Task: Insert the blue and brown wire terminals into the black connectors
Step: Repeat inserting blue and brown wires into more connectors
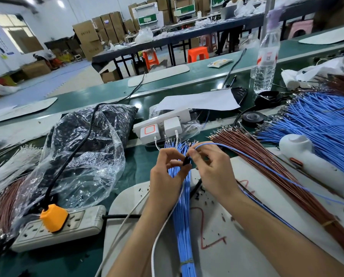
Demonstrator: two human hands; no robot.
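Over the blue bundle (184, 216), the left hand (165, 172) pinches a black connector (186, 161). Just right, the right hand (213, 168) pinches one blue wire (215, 144). Insertion seems under way; next, its terminal needs lining up with the cavity.

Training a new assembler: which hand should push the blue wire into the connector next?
Right. The right hand pinches the blue wire near its end, beside the connector, which the left hand seems to steady.
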